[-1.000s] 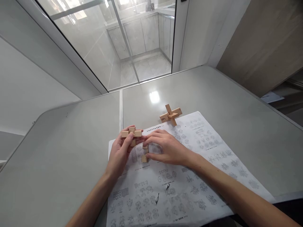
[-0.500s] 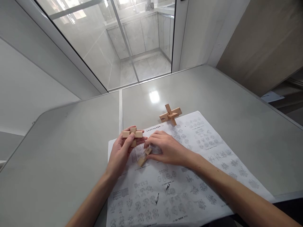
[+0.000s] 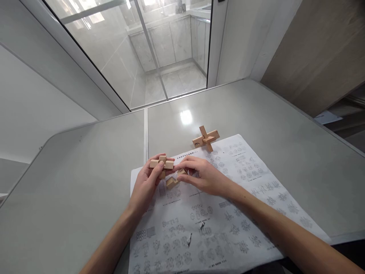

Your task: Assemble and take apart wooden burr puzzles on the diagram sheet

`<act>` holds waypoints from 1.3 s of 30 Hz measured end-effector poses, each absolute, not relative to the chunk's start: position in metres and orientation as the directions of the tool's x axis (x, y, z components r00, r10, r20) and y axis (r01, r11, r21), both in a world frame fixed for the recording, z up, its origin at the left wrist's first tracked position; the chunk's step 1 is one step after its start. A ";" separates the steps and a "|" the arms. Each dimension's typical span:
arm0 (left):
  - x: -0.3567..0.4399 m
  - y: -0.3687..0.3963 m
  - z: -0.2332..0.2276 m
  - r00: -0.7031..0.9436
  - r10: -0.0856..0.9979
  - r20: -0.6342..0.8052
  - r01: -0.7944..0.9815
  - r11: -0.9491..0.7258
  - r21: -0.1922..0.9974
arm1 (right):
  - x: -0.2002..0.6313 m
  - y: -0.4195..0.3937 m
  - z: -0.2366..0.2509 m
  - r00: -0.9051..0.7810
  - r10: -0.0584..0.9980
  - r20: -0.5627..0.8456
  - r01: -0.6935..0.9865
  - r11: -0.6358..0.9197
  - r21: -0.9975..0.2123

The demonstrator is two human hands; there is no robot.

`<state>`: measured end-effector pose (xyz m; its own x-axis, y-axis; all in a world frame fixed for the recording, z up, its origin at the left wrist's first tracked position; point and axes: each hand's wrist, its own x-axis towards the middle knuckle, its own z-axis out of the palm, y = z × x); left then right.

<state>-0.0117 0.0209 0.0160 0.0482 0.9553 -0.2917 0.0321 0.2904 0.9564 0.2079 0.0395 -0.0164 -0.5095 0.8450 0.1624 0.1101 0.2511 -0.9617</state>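
— How will this wooden burr cross [image 3: 169, 164] handle, in your opinion?

— Light and stiff, I guess from where I stand; but its bars may slide apart if the grip is loose. The left hand [image 3: 146, 180] is curled around it above the printed sheet [image 3: 176, 209], thumb on the middle, which seems a good hold.

— And the notched wooden bar [image 3: 172, 183], just beside it?

— The right hand [image 3: 203, 177] pinches its right end between thumb and fingers (they hide part of it). I would hold the thick end; the notch is probably weaker.
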 end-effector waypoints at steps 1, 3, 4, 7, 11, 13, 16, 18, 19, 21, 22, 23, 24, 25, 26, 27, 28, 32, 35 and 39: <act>-0.012 0.021 0.016 0.046 0.954 -0.295 0.031 0.294 0.955 | 0.208 0.040 -0.016 -0.510 0.847 0.152 0.111 0.240 -0.965; -0.012 0.022 0.015 0.042 0.951 -0.307 0.023 0.306 0.952 | 0.208 0.040 -0.015 -0.513 0.847 0.136 0.111 0.222 -0.969; -0.012 0.022 0.015 0.041 0.949 -0.312 0.019 0.311 0.950 | 0.208 0.040 -0.015 -0.515 0.847 0.133 0.108 0.218 -0.970; -0.011 0.022 0.013 0.038 0.948 -0.316 0.001 0.317 0.949 | 0.209 0.040 -0.016 -0.522 0.841 0.143 0.093 0.223 -0.970; -0.010 0.024 0.013 0.022 0.943 -0.332 -0.030 0.333 0.943 | 0.210 0.041 -0.018 -0.532 0.833 0.150 0.094 0.234 -0.968; -0.009 0.025 0.013 0.017 0.942 -0.336 -0.037 0.337 0.941 | 0.210 0.041 -0.018 -0.536 0.831 0.145 0.105 0.236 -0.966; -0.008 0.024 0.012 0.024 0.942 -0.336 -0.036 0.336 0.941 | 0.210 0.041 -0.018 -0.553 0.824 0.124 0.117 0.224 -0.967; -0.008 0.024 0.011 0.037 0.943 -0.331 -0.034 0.332 0.943 | 0.210 0.042 -0.017 -0.565 0.817 0.112 0.115 0.212 -0.971; -0.008 0.024 0.011 0.046 0.943 -0.329 -0.034 0.330 0.943 | 0.210 0.042 -0.017 -0.568 0.816 0.110 0.110 0.208 -0.972; -0.008 0.023 0.010 0.054 0.943 -0.328 -0.033 0.330 0.943 | 0.210 0.042 -0.016 -0.567 0.817 0.106 0.107 0.201 -0.974; -0.008 0.023 0.010 0.053 0.943 -0.328 -0.030 0.329 0.944 | 0.210 0.042 -0.015 -0.565 0.819 0.105 0.106 0.198 -0.974; -0.008 0.023 0.010 0.050 0.944 -0.328 -0.026 0.329 0.944 | 0.210 0.042 -0.015 -0.560 0.822 0.102 0.106 0.193 -0.975; -0.009 0.024 0.010 0.046 0.944 -0.325 -0.021 0.327 0.945 | 0.209 0.041 -0.014 -0.549 0.831 0.094 0.105 0.181 -0.978; -0.009 0.024 0.010 0.040 0.947 -0.320 -0.016 0.321 0.947 | 0.209 0.040 -0.013 -0.532 0.843 0.078 0.103 0.156 -0.982; -0.009 0.024 0.010 0.032 0.950 -0.312 -0.011 0.312 0.950 | 0.208 0.040 -0.013 -0.515 0.856 0.052 0.097 0.119 -0.988; -0.009 0.025 0.010 0.023 0.952 -0.307 -0.008 0.307 0.952 | 0.208 0.039 -0.012 -0.501 0.865 0.021 0.083 0.072 -0.994; -0.009 0.025 0.010 0.011 0.952 -0.305 -0.008 0.305 0.952 | 0.207 0.038 -0.012 -0.494 0.870 -0.010 0.059 0.022 -0.998; -0.007 0.025 0.012 -0.016 0.946 -0.324 -0.029 0.324 0.946 | 0.208 0.040 -0.012 -0.475 0.878 -0.053 -0.106 -0.118 -0.987; -0.005 0.024 0.014 -0.005 0.942 -0.336 -0.070 0.334 0.940 | 0.212 0.044 -0.011 -0.438 0.897 -0.051 -0.216 -0.160 -0.963; -0.003 0.022 0.017 0.019 0.944 -0.329 -0.086 0.329 0.940 | 0.216 0.047 -0.012 -0.425 0.905 -0.032 -0.286 -0.168 -0.943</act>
